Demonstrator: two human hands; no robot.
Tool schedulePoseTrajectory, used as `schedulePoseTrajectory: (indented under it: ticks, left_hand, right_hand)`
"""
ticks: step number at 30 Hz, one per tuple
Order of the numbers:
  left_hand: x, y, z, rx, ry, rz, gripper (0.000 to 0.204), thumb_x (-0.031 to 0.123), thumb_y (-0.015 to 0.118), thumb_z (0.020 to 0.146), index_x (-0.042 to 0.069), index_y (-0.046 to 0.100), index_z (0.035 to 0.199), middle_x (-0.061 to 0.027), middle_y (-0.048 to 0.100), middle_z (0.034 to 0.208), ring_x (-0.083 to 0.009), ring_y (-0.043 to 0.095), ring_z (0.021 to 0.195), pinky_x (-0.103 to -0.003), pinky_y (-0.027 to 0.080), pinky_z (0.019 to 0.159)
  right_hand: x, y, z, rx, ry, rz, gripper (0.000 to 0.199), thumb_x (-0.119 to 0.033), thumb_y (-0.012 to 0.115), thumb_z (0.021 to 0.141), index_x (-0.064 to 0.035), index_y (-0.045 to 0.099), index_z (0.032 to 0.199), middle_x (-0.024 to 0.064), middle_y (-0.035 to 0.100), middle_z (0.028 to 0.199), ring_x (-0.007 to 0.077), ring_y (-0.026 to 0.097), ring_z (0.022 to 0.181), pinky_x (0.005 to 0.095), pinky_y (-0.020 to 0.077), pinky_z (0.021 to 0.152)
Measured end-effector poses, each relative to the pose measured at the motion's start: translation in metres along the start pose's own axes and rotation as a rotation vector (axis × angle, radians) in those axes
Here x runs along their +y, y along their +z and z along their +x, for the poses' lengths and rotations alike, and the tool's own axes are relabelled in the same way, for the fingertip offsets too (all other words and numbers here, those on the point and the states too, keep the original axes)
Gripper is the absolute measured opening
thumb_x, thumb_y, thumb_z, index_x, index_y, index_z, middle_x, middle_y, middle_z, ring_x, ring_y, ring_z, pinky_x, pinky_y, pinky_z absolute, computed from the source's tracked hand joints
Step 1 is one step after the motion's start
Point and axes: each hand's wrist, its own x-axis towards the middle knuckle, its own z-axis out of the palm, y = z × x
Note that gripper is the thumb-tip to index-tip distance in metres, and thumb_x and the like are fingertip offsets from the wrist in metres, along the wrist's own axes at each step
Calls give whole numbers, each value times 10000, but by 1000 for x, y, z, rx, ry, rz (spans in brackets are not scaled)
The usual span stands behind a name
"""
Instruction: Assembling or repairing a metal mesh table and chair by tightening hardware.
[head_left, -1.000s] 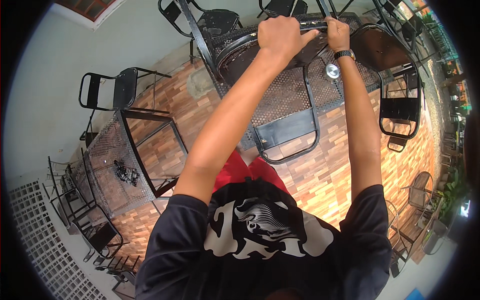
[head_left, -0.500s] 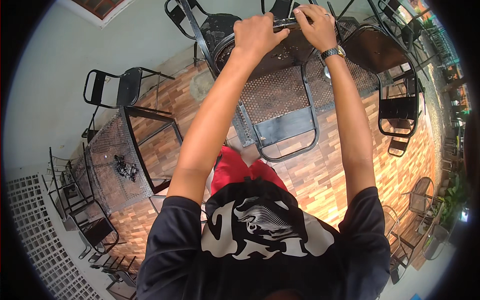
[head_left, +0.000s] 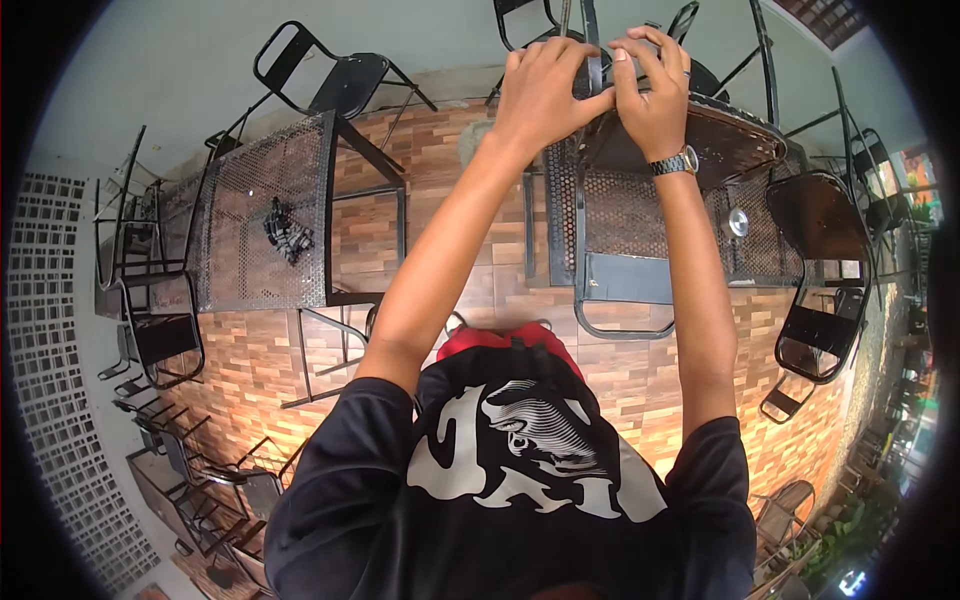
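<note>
A black metal chair is upturned on a perforated metal table (head_left: 630, 205), with the brown underside of its seat (head_left: 735, 150) facing up. My left hand (head_left: 548, 95) is stretched out beside one of the chair's upright legs (head_left: 592, 40), fingers bent and thumb apart. Just right of that leg is my right hand (head_left: 655, 105), wearing a wristwatch, over the seat's left end with its fingers spread and bent. Neither hand visibly wraps round anything. Contact under the fingertips is hidden.
Another perforated table (head_left: 260, 180) at left bears a dark bundled object (head_left: 288, 235). A black chair (head_left: 345, 85) stands by the wall behind it. A round silver dish (head_left: 738, 222) sits on the right table. More upturned chairs (head_left: 820, 210) are at right.
My view has swung left, so the chair and tables appear farther right. My hands have come closer together and shifted from the seat's edge to beside the leg at its left end.
</note>
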Motion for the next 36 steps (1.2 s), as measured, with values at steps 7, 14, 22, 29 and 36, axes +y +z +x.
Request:
schedulePoseTrajectory:
  ticks: [7,14,22,29,36]
  left_hand:
    - [-126,-155,-140,-21,-453,295,456,357,758,821,130,658,1204,-67,655,1178,-297,618,1095,-447,453,931]
    - [-207,-280,-305,45,-931,493,424,357,737,851,108,661,1186,-105,640,1183,-336,622,1095,-496,468,900]
    - [-249,-322,-414,95,-1201,471,511,234,682,865,58,537,1322,-215,547,1284,-433,586,1157,-526,484,954]
    - [-251,-307,-419,52,-1268,366,491,210,673,881,49,542,1326,-205,573,1268,-408,563,1206,-472,468,1021]
    - [-254,-296,-433,372,-1391,253,600,391,629,962,13,477,1403,-234,559,1336,-363,589,1179,-407,461,1016]
  right_hand:
    - [-165,192,-40,-288,54,429,167,-181,682,876,-117,751,1015,108,622,1184,340,547,1138,452,464,965]
    - [-328,340,-143,-672,189,744,303,-213,688,891,-108,674,1175,145,596,1191,375,568,1137,466,461,984]
    - [-409,461,-229,-1061,463,778,565,-299,696,900,-61,530,1384,228,569,1355,425,529,1270,483,440,1055]
    - [-400,513,-276,-1216,382,511,704,-225,702,886,-89,428,1520,251,584,1353,428,590,1211,505,491,1008]
    - [-393,440,-254,-1161,776,867,428,-264,669,846,54,716,1130,256,736,1043,335,721,1005,374,537,883]
